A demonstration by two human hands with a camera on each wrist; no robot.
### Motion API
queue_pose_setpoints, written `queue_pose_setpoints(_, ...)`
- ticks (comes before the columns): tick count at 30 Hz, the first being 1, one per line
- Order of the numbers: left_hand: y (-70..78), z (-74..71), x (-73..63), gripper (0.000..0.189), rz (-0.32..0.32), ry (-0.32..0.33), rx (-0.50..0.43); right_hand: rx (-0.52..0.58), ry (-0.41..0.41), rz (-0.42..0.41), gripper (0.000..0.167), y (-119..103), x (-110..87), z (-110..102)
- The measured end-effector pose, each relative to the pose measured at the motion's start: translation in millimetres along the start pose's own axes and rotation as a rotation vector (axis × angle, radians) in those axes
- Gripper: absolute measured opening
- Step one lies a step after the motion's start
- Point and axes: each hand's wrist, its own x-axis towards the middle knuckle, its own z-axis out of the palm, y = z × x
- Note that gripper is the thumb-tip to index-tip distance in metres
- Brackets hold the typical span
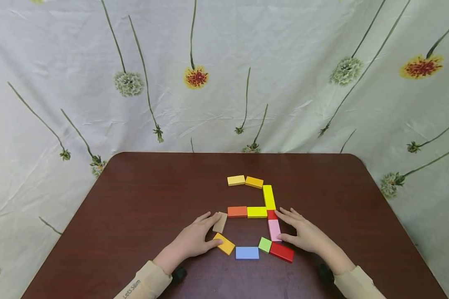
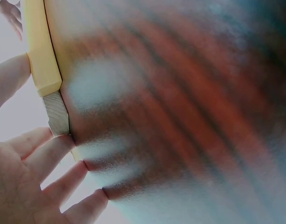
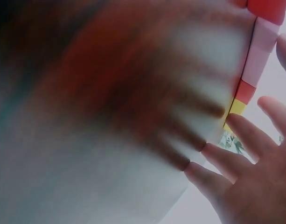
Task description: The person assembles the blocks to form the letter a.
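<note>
My left hand lies with fingers spread at the left of a figure of flat coloured blocks. Its thumb touches an orange-yellow block; the index fingertip is at a tan block. In the left wrist view, the yellowish block and the greyish wooden block stand end to end by these fingers. On the other side, my right hand has its fingers extended. Its thumb is at the pink block, the index fingertip at a small red block. Pink also shows in the right wrist view.
Along the bottom lie a blue block, a green block and a long red block. An orange block and several yellow ones form the middle and top. The dark brown table meets a flowered cloth behind.
</note>
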Motion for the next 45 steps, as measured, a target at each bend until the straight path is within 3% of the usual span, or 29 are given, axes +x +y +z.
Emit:
queue_pose_setpoints(10, -0.3, -1.4, -1.8, 0.076, -0.005, -0.005, 0.015, -0.006, -0.078, 0.039, 0.077, -4.0, 4.4, -1.7)
queue_pose_setpoints(24, 4.4, -2.4, -4.2, 0.074, 0.009, -0.013, 0.031, -0.014, -0.075, 0.063, 0.073, -3.7, 4.7, -0.8)
queue_pose_setpoints(27, 8.2, -3.5, -6.3, 0.07, 0.055, 0.014, 0.04, -0.015, -0.069, 0.067, 0.073, -4.0, 4.4, -1.1)
queue_pose_setpoints(31, 14.1, -2.0, -7.0, 0.062, 0.171, 0.06, 0.085, -0.018, -0.059, 0.059, 0.073, -4.0, 4.2, -2.2)
queue_pose_setpoints(36, 27.2, 3.8, -4.6, 0.048, 0.3, 0.069, 0.168, -0.023, -0.048, 0.032, 0.073, -2.5, 3.8, -3.3)
queue_pose_setpoints(45, 47.7, 15.0, 1.1, 0.037, 0.414, 0.056, 0.312, -0.017, -0.047, 0.032, 0.073, -1.7, 3.9, -2.5)
